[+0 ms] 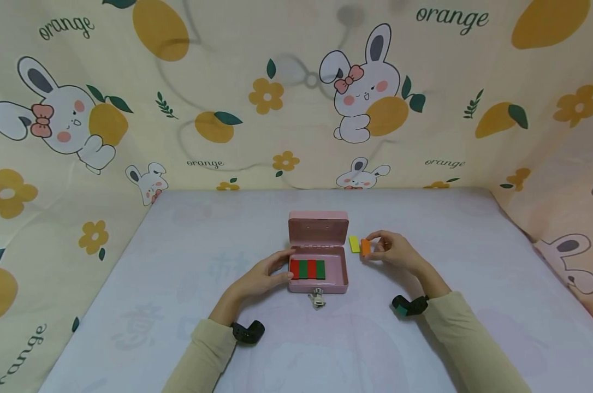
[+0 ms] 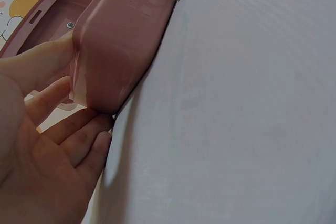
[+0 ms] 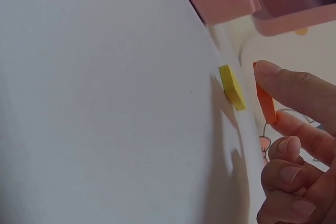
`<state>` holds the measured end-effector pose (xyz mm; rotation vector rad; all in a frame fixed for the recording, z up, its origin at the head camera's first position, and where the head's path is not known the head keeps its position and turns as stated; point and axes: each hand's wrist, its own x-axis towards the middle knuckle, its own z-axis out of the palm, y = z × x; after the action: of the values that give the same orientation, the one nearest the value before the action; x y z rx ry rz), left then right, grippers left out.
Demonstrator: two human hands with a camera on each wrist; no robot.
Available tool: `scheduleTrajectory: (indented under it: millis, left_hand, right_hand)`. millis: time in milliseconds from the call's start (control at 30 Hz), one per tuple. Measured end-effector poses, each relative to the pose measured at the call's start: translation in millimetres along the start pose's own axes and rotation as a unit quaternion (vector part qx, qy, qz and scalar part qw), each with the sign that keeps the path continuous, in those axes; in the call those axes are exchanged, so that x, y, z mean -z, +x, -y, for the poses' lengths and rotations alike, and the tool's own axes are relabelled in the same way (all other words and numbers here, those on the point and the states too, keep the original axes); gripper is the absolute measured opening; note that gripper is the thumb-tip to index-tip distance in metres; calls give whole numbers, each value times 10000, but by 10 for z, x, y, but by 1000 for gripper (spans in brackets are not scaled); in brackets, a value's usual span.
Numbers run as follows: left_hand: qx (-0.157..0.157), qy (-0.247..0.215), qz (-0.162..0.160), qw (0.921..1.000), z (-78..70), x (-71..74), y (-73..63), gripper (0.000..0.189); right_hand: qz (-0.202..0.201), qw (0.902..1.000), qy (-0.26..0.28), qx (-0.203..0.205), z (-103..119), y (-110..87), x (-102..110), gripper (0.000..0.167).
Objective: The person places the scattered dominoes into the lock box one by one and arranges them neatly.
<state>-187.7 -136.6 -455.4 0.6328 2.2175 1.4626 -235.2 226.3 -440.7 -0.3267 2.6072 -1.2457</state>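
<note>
An open pink metal box [image 1: 337,273] sits on the table with its lid [image 1: 318,229] raised at the back. Red and green blocks [image 1: 312,269] stand side by side in its left part, colours alternating. My left hand [image 1: 261,277] grips the box's left side, thumb near the front and fingers further back; in the left wrist view its fingertips lie against the wall and lower edge. To the right of the box, my right hand [image 1: 395,250] pinches an orange block [image 3: 265,100] between thumb and a finger. Beside it a yellow block [image 3: 232,87] rests on the table.
Keys [image 1: 317,299] hang at the lock on the box's front. The white-covered table [image 1: 237,240] runs back to a printed cloth [image 1: 286,109] with rabbits and oranges, which also rises at the left and right. Each wrist carries a black camera [image 1: 248,332].
</note>
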Motion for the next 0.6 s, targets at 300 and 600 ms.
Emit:
scheduleTrajectory:
  millis: [300, 600]
  left_hand:
    - [16, 27, 2, 10000, -25, -3, -10, 62]
    - [151, 29, -59, 9999, -23, -5, -9, 61]
  right_hand:
    - [40, 10000, 41, 54, 15, -26, -66, 51]
    - [0, 9999, 30, 170, 82, -57, -123, 46]
